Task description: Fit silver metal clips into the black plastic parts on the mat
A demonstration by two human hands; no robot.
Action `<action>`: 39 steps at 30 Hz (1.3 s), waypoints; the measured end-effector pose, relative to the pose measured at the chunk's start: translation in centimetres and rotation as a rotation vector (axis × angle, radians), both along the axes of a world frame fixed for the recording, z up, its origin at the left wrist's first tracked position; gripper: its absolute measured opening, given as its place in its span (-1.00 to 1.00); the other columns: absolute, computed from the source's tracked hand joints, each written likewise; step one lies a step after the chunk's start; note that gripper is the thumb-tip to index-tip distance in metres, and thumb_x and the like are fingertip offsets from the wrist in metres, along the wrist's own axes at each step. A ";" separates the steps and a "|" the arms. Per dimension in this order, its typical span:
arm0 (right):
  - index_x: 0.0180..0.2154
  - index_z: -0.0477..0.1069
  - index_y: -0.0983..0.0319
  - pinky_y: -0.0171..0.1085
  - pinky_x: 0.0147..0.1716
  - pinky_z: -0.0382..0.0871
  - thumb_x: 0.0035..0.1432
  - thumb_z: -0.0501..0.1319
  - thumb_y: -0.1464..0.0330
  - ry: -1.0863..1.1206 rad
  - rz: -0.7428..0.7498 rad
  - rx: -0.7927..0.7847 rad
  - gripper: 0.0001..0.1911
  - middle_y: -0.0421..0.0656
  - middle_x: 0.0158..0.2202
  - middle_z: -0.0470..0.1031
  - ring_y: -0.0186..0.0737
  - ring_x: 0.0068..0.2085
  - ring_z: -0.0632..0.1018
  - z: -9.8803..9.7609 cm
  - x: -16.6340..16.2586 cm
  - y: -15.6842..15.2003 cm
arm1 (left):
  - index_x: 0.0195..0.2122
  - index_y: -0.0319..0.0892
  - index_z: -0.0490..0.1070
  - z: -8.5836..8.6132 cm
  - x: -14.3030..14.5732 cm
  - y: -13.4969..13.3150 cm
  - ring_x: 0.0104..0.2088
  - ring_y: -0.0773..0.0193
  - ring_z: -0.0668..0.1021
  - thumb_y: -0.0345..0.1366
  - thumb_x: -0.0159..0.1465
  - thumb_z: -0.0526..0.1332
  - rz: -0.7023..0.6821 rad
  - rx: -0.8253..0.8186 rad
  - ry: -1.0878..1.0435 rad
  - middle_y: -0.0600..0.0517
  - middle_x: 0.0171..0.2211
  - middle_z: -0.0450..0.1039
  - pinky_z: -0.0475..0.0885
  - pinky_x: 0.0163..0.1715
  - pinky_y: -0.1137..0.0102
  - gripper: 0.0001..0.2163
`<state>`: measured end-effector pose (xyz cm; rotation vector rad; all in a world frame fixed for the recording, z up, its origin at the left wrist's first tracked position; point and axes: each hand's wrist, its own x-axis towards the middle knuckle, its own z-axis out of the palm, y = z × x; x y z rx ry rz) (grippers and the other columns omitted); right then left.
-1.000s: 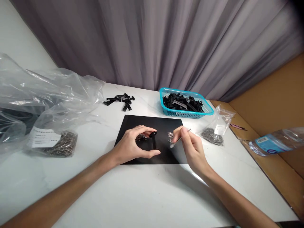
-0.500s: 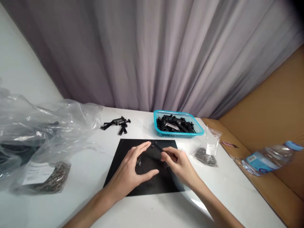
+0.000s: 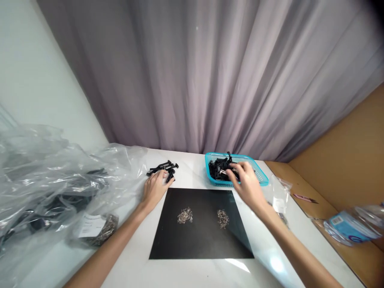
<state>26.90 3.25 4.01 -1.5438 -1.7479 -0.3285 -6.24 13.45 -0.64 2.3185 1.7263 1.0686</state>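
Note:
My left hand (image 3: 154, 187) reaches to the small heap of black plastic parts (image 3: 163, 167) at the back of the white table, its fingertips touching them. My right hand (image 3: 246, 180) is over the turquoise basket (image 3: 260, 176) of black parts (image 3: 218, 167), fingers curled among them and closed on one of the pieces. A black mat (image 3: 201, 236) lies in front of me with two little piles of small metal bits, one to the left (image 3: 185, 216) and one to the right (image 3: 223, 218).
A big crumpled clear plastic bag (image 3: 45, 180) covers the left side, with a labelled bag of metal parts (image 3: 96, 228) beside it. A small clear bag (image 3: 279, 200) lies right of the mat. A water bottle (image 3: 348, 226) rests on the brown cardboard (image 3: 345, 160) at right. Grey curtain behind.
Both hands have left the mat: the left went back to the loose black parts, the right to the basket. The black piece held earlier is gone from the mat. The camera has tilted up.

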 end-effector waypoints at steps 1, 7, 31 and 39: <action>0.07 0.47 0.26 0.03 0.02 0.48 0.48 0.06 0.15 -0.013 0.092 -0.030 -0.61 0.12 -0.02 0.43 0.09 0.01 0.52 -0.7 -1.6 -1.0 | -0.20 -0.08 0.47 -0.1 -0.1 0.3 -0.11 -0.10 0.60 -0.16 0.29 0.30 0.005 -0.014 -0.005 -0.09 -0.22 0.63 0.47 -0.10 0.16 -0.85; 0.05 0.46 0.20 -0.10 -0.13 0.58 0.47 0.07 0.35 -0.058 0.371 -0.249 -0.75 0.03 -0.03 0.46 -0.06 -0.12 0.58 -4.8 -7.3 -5.2 | -0.07 -0.17 0.51 -0.9 -0.3 1.1 -0.19 0.06 0.63 -0.24 0.37 0.27 0.004 -0.154 -0.089 -0.08 -0.21 0.62 0.53 -0.14 0.21 -0.83; -0.11 0.54 0.18 -0.14 -0.17 0.52 0.50 0.06 0.31 -0.002 0.292 -0.259 -0.73 -0.03 -0.15 0.55 -0.09 -0.15 0.60 -7.2 -8.5 -6.8 | -0.12 -0.14 0.39 1.2 2.7 -8.9 -0.13 0.16 0.64 -0.09 0.43 0.18 -0.426 -0.441 -0.576 -0.03 -0.20 0.67 0.49 -0.04 0.26 -0.78; -0.15 0.48 0.17 -0.27 -0.37 0.40 0.48 0.06 0.32 0.196 0.334 -0.277 -0.77 -0.11 -0.23 0.55 -0.27 -0.38 0.51 -6.9 -8.2 -7.3 | 0.33 -0.05 0.24 1.4 3.4 -9.6 -0.20 0.17 0.68 -0.09 0.32 0.34 -0.534 -0.670 -0.750 0.01 -0.25 0.64 0.53 -0.24 0.35 -0.40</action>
